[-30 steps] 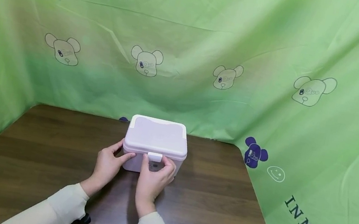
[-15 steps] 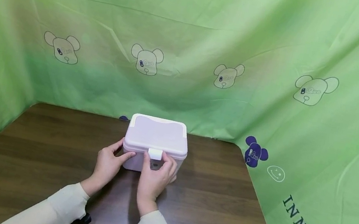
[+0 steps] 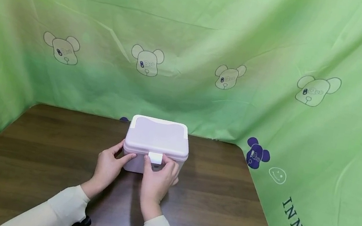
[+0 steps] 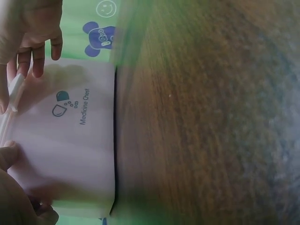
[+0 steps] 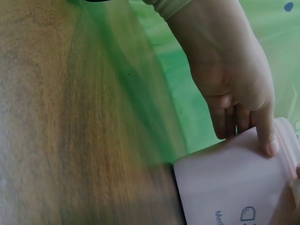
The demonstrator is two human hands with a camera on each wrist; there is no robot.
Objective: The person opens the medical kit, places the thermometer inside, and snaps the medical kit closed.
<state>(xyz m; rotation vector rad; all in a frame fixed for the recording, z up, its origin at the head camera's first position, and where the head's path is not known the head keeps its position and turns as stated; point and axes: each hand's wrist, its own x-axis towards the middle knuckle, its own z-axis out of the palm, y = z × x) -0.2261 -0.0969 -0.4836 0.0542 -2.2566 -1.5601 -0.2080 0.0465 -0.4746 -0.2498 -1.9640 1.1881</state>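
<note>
A pale lilac medicine chest (image 3: 158, 137), lid down, stands on the table with its white front latch (image 3: 155, 158) facing me. My left hand (image 3: 107, 168) grips the chest's left end, thumb on the front face and fingers round the side. In the head view my right hand (image 3: 156, 183) pinches the latch, thumb at its left edge and index finger at its right. The left wrist view has the latch (image 4: 17, 89) between the right hand's fingers, tilted out from the front. There, "Medicine Chest" and a capsule print show on the front. The right wrist view shows my left thumb (image 5: 272, 147) close below the lid seam.
A dark wood-grain table (image 3: 222, 208) carries the chest near its back edge. Green cloth (image 3: 183, 97) printed with bear heads hangs behind and along both sides. Black straps sit at both cuffs.
The latch rose slightly between the right fingers, then came down a little. My right wrist has shifted slightly to the right. The left hand and the chest stay in place.
</note>
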